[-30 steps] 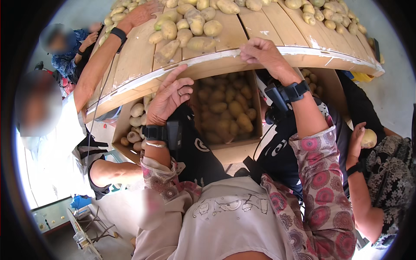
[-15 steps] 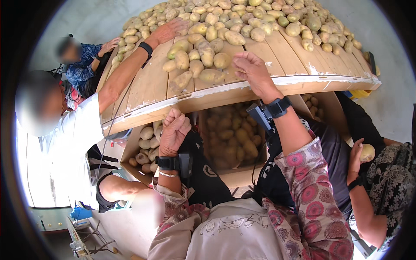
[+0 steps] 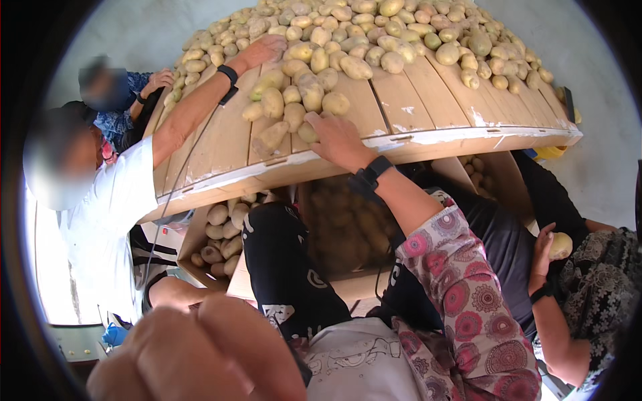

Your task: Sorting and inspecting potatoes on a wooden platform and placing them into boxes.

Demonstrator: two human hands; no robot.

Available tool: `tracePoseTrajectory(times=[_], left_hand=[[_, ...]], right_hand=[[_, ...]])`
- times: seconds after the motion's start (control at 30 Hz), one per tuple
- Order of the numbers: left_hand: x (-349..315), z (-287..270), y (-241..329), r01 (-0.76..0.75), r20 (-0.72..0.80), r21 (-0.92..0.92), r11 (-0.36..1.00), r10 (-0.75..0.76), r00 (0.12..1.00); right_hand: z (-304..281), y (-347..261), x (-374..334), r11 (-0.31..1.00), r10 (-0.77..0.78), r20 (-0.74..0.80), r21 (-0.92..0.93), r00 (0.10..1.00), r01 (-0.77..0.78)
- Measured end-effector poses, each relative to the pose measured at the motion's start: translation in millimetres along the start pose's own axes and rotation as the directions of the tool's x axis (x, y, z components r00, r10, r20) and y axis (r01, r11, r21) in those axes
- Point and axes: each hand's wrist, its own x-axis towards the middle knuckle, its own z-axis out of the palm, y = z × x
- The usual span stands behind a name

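Observation:
My right hand reaches over the front edge of the slatted wooden table. Its thumb and fingers close around a small potato at the near side of a loose group. An elongated potato lies to the left of that hand, with a rounder potato just beyond. My left hand is raised large and blurred at the lower left, close to the camera. Its fingers look folded, and anything inside them is hidden.
A big heap of potatoes covers the table's far part. Beneath the edge stand cardboard boxes of potatoes. At the left, a person in a white shirt rests a hand on the heap. Another person's hand at the right holds a potato.
My right hand has come down and left, from above the boards onto the small potato. My left hand has left the table edge and come toward the camera at lower left.

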Motion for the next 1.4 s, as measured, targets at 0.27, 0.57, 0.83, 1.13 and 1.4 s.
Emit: tracePoseTrajectory(times=[0.27, 0.57, 0.83, 1.13, 1.4], left_hand=[[21.8, -58.2, -44.6, 0.181, 0.129, 0.207, 0.962, -0.21, 0.969], [147.4, -200.3, -53.8, 0.027, 0.366, 0.628, 0.777, -0.326, 0.871], [211.8, -298.4, -165.4, 0.038, 0.446, 0.763, 0.645, -0.569, 0.69], [252.3, -379.5, -230.9, -0.165, 0.426, 0.903, 0.398, -0.772, 0.472], [244.4, -471.3, -171.3, -0.332, 0.174, 0.943, 0.034, -0.897, 0.405]], right_hand=[[-44.5, 40.8, -15.1, 0.984, 0.178, 0.151, -0.01, 0.972, -0.178], [-48.2, 33.9, -49.3, 0.962, 0.253, 0.179, 0.056, 0.951, -0.267], [-37.4, 42.7, -30.9, 0.98, 0.186, 0.1, 0.052, 0.977, -0.192], [-49.3, 43.7, -37.8, 0.969, 0.239, 0.147, 0.032, 0.96, -0.246], [-44.8, 44.5, -49.0, 0.964, 0.258, 0.156, 0.022, 0.954, -0.264]])
